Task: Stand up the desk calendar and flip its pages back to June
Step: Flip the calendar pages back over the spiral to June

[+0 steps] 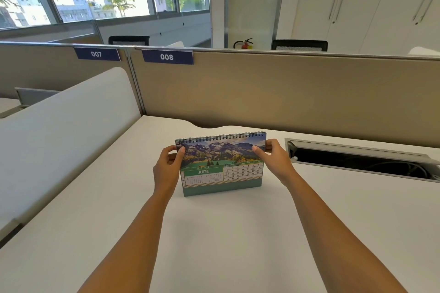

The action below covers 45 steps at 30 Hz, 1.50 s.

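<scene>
The desk calendar (221, 166) stands upright on the white desk (214, 233), spiral binding on top. Its front page shows a mountain photo above the word JUNE and a date grid. My left hand (166, 169) pinches the upper left corner, thumb on the front of the page. At the upper right corner my right hand (273, 159) grips the same way, thumb on the photo and fingers behind.
An open cable tray (357, 162) is sunk into the desk to the right of the calendar. A beige partition (285, 93) labelled 008 closes the far side. A white divider (71, 126) runs along the left.
</scene>
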Tool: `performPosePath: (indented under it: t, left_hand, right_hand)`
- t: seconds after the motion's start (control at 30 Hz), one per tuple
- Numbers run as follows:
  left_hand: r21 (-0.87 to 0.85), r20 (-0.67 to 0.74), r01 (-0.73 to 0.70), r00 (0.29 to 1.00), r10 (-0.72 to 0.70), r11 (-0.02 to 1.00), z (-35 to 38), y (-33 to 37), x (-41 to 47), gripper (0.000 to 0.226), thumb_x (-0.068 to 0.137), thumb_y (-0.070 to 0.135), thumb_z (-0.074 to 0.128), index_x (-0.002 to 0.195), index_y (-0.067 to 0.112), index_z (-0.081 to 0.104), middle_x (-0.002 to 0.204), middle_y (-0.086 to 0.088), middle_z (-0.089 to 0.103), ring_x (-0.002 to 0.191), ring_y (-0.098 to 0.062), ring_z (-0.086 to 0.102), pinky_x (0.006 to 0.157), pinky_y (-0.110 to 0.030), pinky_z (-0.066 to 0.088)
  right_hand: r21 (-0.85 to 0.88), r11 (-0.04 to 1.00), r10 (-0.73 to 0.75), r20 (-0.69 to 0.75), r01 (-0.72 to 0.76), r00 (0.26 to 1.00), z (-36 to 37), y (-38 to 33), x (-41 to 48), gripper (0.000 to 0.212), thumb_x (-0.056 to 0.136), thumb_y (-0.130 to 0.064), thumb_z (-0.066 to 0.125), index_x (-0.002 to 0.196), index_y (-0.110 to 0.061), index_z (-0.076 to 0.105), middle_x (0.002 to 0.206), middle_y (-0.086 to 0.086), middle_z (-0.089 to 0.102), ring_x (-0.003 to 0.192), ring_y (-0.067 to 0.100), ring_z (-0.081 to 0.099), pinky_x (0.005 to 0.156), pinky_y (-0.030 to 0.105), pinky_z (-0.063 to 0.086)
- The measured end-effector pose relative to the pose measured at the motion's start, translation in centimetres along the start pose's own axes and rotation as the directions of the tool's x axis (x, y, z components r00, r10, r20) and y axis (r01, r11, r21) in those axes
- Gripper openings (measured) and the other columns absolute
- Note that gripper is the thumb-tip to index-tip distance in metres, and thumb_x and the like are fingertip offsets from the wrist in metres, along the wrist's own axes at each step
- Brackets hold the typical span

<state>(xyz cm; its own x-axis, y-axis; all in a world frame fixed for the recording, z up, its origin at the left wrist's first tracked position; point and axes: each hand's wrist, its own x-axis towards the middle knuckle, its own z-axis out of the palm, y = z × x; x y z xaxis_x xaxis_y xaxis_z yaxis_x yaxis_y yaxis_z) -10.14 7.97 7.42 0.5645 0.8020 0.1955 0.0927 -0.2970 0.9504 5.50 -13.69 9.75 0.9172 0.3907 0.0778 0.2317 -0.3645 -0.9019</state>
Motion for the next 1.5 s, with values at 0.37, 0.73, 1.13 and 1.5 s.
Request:
performPosePath:
  t: [0.37,0.73,1.13,1.5]
  left_hand:
    - [0.01,-0.052,-0.018,0.998,0.018,1.0,-0.2,-0.5,-0.5,0.033,0.09,0.032,0.052,0.12,0.017,0.054,0.109,-0.014,0.066,0.092,-0.022,0.06,0.068,-0.025,0.048]
    - [0.029,-0.182,-0.083,0.979,0.087,0.996,-0.1,0.7,-1.4,0.026,0.09,0.024,0.055,0.114,0.015,0.056,0.11,-0.012,0.065,0.09,-0.015,0.055,0.053,-0.004,0.041]
    - [0.089,-0.192,-0.167,0.964,0.182,0.982,-0.3,2.8,-1.1,0.028,0.092,0.026,0.049,0.117,0.016,0.059,0.121,-0.011,0.061,0.097,-0.012,0.053,0.057,-0.001,0.04]
    - [0.252,-0.088,-0.213,0.966,0.242,0.944,-0.3,3.6,-1.9,0.037,0.094,0.022,0.045,0.13,0.012,0.049,0.129,-0.014,0.054,0.11,-0.023,0.053,0.075,-0.033,0.055]
  right_hand:
    - [0.003,0.999,0.033,-0.005,-0.033,0.999,0.2,0.4,-0.2,0.038,0.091,-0.024,0.056,0.123,-0.008,0.042,0.129,0.011,0.054,0.1,0.018,0.05,0.073,0.028,0.046]
    - [0.02,1.0,0.001,-0.039,-0.001,0.999,-0.6,0.2,-0.3,0.033,0.091,-0.025,0.055,0.12,-0.013,0.044,0.125,0.007,0.055,0.099,0.015,0.049,0.054,0.01,0.04]
    - [0.034,0.998,-0.053,-0.035,0.054,0.998,-2.0,-1.9,-0.6,0.037,0.093,-0.026,0.052,0.128,-0.016,0.044,0.132,0.006,0.051,0.104,0.013,0.046,0.053,0.008,0.041]
    - [-0.184,0.978,-0.083,0.068,0.094,0.994,-2.9,-2.8,-1.6,0.051,0.094,-0.03,0.051,0.141,-0.017,0.036,0.146,0.005,0.04,0.129,0.023,0.043,0.087,0.031,0.045]
